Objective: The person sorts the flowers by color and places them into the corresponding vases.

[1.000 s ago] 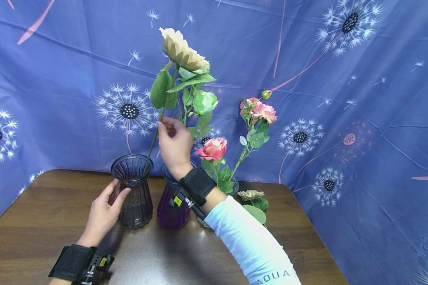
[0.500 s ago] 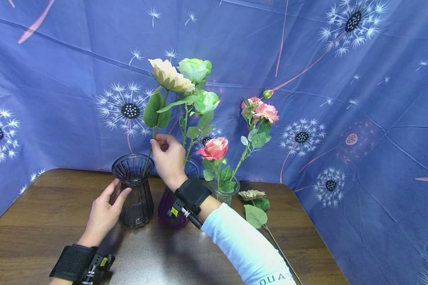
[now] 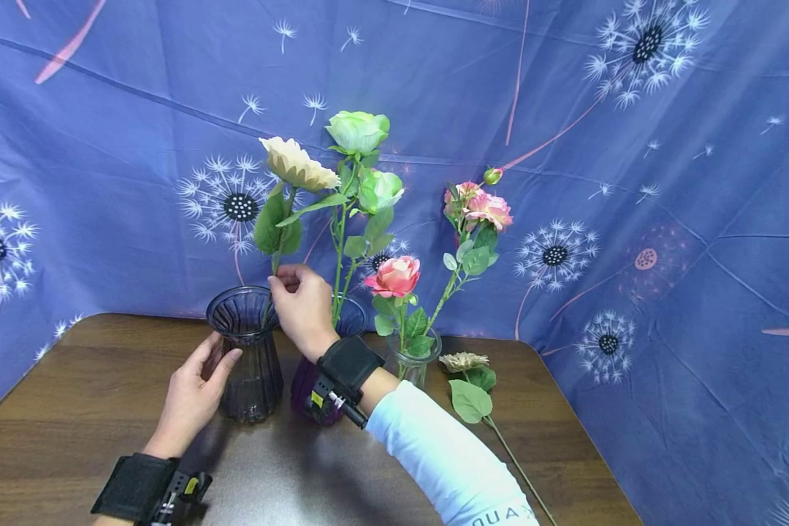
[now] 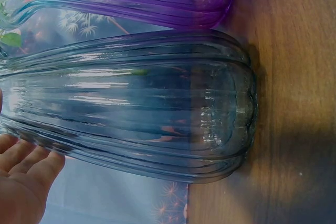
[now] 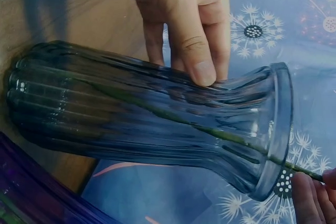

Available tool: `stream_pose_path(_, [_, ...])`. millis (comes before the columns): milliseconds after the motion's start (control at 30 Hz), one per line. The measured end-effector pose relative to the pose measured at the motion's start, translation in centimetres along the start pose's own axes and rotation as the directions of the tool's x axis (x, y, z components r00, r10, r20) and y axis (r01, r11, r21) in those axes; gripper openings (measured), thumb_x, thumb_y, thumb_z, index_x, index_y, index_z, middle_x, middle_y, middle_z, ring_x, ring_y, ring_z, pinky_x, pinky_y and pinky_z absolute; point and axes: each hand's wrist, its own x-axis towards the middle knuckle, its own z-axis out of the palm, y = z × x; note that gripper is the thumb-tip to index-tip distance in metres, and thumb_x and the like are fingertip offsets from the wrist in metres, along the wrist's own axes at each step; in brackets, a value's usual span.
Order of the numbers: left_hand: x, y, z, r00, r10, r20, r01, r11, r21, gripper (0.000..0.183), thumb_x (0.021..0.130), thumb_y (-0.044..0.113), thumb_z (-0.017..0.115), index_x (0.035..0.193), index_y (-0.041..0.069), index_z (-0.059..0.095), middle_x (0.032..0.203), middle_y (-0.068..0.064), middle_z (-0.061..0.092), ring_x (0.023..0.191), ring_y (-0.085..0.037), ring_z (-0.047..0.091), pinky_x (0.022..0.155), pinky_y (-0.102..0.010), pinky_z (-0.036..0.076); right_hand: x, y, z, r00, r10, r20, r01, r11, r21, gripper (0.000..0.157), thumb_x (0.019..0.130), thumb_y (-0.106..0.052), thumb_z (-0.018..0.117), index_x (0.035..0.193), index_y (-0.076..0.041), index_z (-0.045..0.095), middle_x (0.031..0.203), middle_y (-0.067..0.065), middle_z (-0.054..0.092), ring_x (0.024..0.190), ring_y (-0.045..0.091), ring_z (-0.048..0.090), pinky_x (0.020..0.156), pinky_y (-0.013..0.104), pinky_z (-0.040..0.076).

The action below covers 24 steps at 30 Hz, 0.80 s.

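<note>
A grey ribbed glass vase (image 3: pixel 253 380) stands upright on the table. My left hand (image 3: pixel 191 387) holds its neck from the left; the right wrist view shows the thumb (image 5: pixel 202 69) against the glass and the other fingers behind. Just above the vase's rim, my right hand (image 3: pixel 302 307) pinches the stem of a cream artificial flower (image 3: pixel 299 166) with green leaves. In the right wrist view that stem (image 5: pixel 194 127) runs through the mouth, slanting down inside the glass. The left wrist view has the vase's ribbed body (image 4: pixel 131 108) close up, fingertips (image 4: pixel 52 163) beside it.
Right of the grey vase, a purple vase (image 3: pixel 315 398) holds green flowers (image 3: pixel 358 133). Beside it stands a clear vase (image 3: pixel 413 369) with pink flowers (image 3: pixel 394 276). Another cream flower (image 3: pixel 471 400) lies on the wooden table (image 3: pixel 59 409). A blue patterned cloth (image 3: pixel 138 183) hangs behind.
My right hand has come down and slightly left with the cream flower, so the bloom sits lower and more stem is inside the grey vase. The left hand has stayed on the vase.
</note>
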Motion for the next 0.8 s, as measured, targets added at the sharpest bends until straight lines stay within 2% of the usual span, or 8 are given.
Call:
stream_pose_path(100, [0.01, -0.02, 0.03, 1.0, 0.008, -0.001, -0.008, 1.0, -0.008, 0.051, 0.094, 0.026, 0.057, 0.137, 0.0, 0.045, 0.13, -0.027, 0.053, 0.116, -0.041, 0.054, 0.087, 0.002, 0.039, -0.06, 0.08, 0.16, 1.0, 0.005, 0.025, -0.004, 0.999, -0.044, 0.015, 0.085, -0.012, 0.065, 0.096, -0.003, 0.07, 0.08, 0.007, 0.072, 0.07, 0.012, 0.066, 0.058, 0.008, 0.045])
stream_pose_path(167, [0.03, -0.07, 0.04, 1.0, 0.004, 0.003, -0.003, 1.0, -0.002, 0.052, 0.094, 0.028, 0.056, 0.137, 0.001, 0.044, 0.131, -0.026, 0.052, 0.116, -0.041, 0.053, 0.082, 0.01, 0.029, -0.06, 0.11, 0.26, 0.999, 0.008, 0.047, -0.004, 0.997, -0.078, 0.016, 0.085, -0.012, 0.065, 0.098, -0.004, 0.069, 0.079, 0.006, 0.072, 0.069, 0.011, 0.066, 0.057, 0.008, 0.044])
stream_pose_path(300, [0.0, -0.1, 0.01, 1.0, -0.005, 0.015, 0.005, 1.0, 0.006, 0.053, 0.095, 0.03, 0.056, 0.138, 0.001, 0.043, 0.133, -0.026, 0.051, 0.117, -0.041, 0.053, 0.082, 0.01, 0.03, -0.01, 0.16, 0.41, 0.995, 0.013, 0.097, 0.0, 0.99, -0.142, 0.018, 0.083, -0.013, 0.066, 0.099, -0.006, 0.071, 0.078, 0.004, 0.072, 0.068, 0.01, 0.065, 0.056, 0.008, 0.042])
stream_pose_path(467, [0.01, 0.1, -0.05, 1.0, -0.005, 0.014, 0.006, 1.0, -0.023, 0.053, 0.094, 0.027, 0.057, 0.138, 0.0, 0.043, 0.133, -0.027, 0.05, 0.119, -0.04, 0.051, 0.082, 0.01, 0.029, 0.11, 0.04, 0.56, 0.989, 0.0, 0.148, 0.031, 0.978, -0.204, 0.011, 0.08, -0.012, 0.068, 0.088, -0.008, 0.074, 0.076, 0.002, 0.073, 0.069, 0.01, 0.066, 0.055, 0.007, 0.042])
stream_pose_path(800, [0.03, -0.21, 0.11, 1.0, 0.004, 0.002, -0.004, 1.0, -0.03, 0.053, 0.094, 0.027, 0.057, 0.138, 0.001, 0.043, 0.133, -0.025, 0.05, 0.12, -0.033, 0.05, 0.084, 0.009, 0.03, 0.4, -0.51, 1.04, 0.969, 0.046, 0.241, 0.021, 0.963, -0.27, 0.01, 0.08, -0.014, 0.068, 0.086, -0.009, 0.075, 0.075, -0.001, 0.073, 0.067, 0.005, 0.063, 0.053, 0.005, 0.038])
